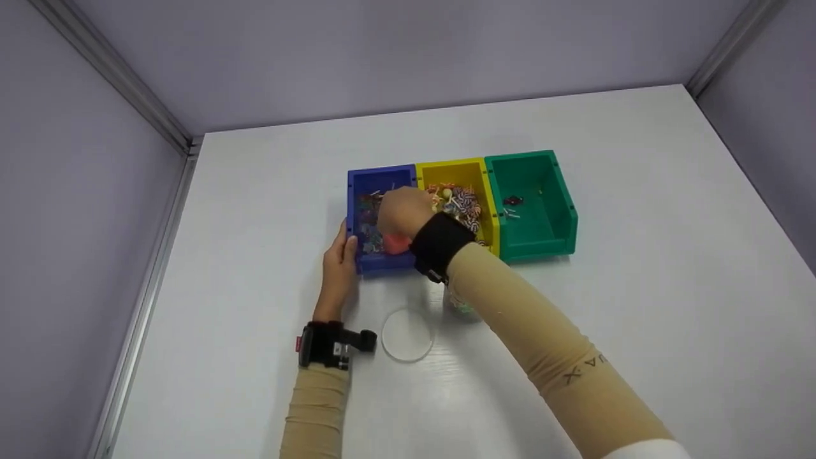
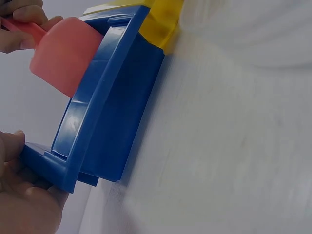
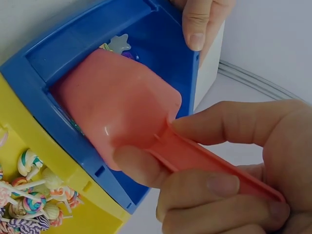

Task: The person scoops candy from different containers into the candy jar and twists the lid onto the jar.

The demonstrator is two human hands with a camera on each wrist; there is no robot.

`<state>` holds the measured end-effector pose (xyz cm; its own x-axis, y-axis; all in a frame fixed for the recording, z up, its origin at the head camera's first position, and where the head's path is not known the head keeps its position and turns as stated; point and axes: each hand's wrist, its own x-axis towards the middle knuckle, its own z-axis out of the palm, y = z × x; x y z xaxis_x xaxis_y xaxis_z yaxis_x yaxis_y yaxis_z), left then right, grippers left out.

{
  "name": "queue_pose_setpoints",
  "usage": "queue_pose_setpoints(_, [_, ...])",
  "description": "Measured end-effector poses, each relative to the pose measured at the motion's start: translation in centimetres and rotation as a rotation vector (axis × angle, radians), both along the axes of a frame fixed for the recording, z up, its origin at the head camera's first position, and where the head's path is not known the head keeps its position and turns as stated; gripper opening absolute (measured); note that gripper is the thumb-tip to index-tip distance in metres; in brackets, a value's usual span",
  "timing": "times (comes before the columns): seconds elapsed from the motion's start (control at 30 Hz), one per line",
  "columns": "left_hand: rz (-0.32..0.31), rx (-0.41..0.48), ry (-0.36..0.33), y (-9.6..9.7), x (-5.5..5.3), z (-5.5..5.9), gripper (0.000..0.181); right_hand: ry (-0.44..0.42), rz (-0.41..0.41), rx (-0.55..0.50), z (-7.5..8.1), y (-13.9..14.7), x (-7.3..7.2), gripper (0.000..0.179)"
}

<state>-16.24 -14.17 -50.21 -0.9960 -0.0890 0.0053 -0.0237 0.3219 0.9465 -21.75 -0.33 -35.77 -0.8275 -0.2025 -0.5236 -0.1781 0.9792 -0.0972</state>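
My right hand (image 1: 404, 211) grips the handle of a coral-pink plastic scoop (image 3: 114, 100), with thumb and fingers curled round it. The scoop's bowl is inside the blue bin (image 3: 63, 36), low at its front wall. A translucent star-shaped piece (image 3: 120, 44) shows past the bowl; more small colourful pieces (image 1: 371, 245) cover the bin floor. With my left hand (image 1: 338, 271) I hold the bin's left side wall, the thumb over its rim. The scoop hides much of the bin's contents in the right wrist view.
Joined on the right are a yellow bin (image 1: 451, 167) of tiny lollipop-like pieces (image 3: 34, 202) and a green bin (image 1: 539, 220) with a few small items. In front lie a clear round lid (image 1: 408, 335) and a transparent container (image 1: 460, 309), partly behind my right arm.
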Motion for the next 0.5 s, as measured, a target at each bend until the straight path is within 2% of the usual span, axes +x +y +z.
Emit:
queue_pose_setpoints(0.1, [0.001,0.015,-0.018,0.1,0.0,-0.1,0.050,0.007,-0.002,-0.004,-0.4,0.1,0.0,0.036])
queue_pose_setpoints(0.27, [-0.004,0.047,-0.022,0.2,-0.1,-0.1,0.050,0.004,-0.032,-0.089,-1.2,1.0,-0.2,0.034])
queue_pose_setpoints(0.5, [-0.003,0.017,0.028,0.0,0.1,0.2,0.050,-0.012,-0.045,-0.104,-2.1,0.7,0.1,0.044])
